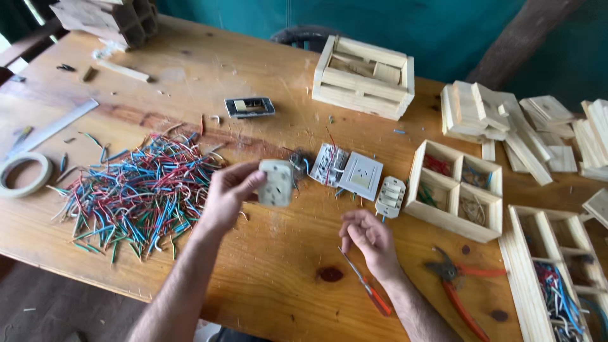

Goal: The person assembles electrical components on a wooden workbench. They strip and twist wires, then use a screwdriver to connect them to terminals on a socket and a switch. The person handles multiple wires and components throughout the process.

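Left hand [229,193] raised, fingers pinched closed; right hand [370,239] lower, fingers curled shut.

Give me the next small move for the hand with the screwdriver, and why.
Probably lift the right hand and bring the orange-handled screwdriver tip up to the beige socket module. The left hand holds that module raised above the wooden table, while the screwdriver points away from it, low near the table.

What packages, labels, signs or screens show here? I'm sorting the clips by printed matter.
None in view: no packages, labels, signs or screens.
Nearest things: the plain beige socket in the left hand, and bare wooden boxes on the table.
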